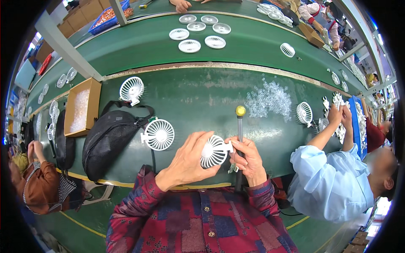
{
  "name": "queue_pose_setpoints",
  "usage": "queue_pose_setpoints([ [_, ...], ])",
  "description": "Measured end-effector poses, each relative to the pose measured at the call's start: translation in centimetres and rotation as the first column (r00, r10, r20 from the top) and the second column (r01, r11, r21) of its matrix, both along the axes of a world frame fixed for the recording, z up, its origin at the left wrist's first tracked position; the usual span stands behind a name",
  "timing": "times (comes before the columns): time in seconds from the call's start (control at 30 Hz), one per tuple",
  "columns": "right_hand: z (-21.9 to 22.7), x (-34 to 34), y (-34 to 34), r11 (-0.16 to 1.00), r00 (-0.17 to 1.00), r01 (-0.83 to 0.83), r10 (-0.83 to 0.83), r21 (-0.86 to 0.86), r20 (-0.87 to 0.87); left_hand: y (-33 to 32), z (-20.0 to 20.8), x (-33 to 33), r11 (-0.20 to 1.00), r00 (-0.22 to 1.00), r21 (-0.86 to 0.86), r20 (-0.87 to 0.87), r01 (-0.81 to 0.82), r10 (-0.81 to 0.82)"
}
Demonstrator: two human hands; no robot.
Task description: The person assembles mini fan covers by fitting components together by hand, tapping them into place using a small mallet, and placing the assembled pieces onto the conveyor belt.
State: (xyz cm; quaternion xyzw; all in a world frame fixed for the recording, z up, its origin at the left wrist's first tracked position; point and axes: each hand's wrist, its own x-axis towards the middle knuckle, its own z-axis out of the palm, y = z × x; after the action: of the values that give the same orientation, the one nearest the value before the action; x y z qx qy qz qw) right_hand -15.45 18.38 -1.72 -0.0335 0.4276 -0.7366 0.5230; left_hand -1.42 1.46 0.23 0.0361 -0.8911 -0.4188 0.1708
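Observation:
A small white fan head with a slatted cage is held up in front of my chest. My left hand wraps its cage from the left. My right hand pinches the short white neck at its right side. Below that neck dangles a little green circuit board. Just behind my right fingers stands a dark rod topped by a yellow ball. Left of my hands, another white fan head lies on the green table, and a third fan head sits farther back.
Clear small parts lie piled at back right. A black mesh bag and cardboard box occupy the left. Beyond runs a green belt carrying white grilles. A blue-sleeved co-worker works at right beside a blue bin.

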Motion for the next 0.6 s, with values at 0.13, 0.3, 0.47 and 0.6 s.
queue_pose_setpoints([
  [0.13, 0.7, 0.6, -0.2, 0.998, 0.997, -0.010, 0.015, 0.065, -0.077, -0.5, -0.2, 0.0, 1.000, 0.999, -0.003, 0.030, -0.019, 0.019],
  [0.3, 1.4, 2.6, -0.8, 0.966, 0.891, 0.190, -0.094, 0.177, -0.445, -0.7, 1.1, -0.3, 0.998, 0.996, -0.068, 0.085, -0.011, 0.017],
  [0.47, 1.8, 2.5, -1.3, 0.924, 0.809, 0.349, -0.213, 0.157, -0.547, -2.3, 2.1, -0.8, 0.997, 0.983, 0.071, 0.181, 0.012, -0.025],
  [0.6, 2.2, 1.9, -1.8, 0.877, 0.663, 0.417, -0.116, 0.237, -0.739, -6.1, 2.3, -3.2, 0.877, 0.897, 0.480, 0.381, 0.016, -0.225],
])
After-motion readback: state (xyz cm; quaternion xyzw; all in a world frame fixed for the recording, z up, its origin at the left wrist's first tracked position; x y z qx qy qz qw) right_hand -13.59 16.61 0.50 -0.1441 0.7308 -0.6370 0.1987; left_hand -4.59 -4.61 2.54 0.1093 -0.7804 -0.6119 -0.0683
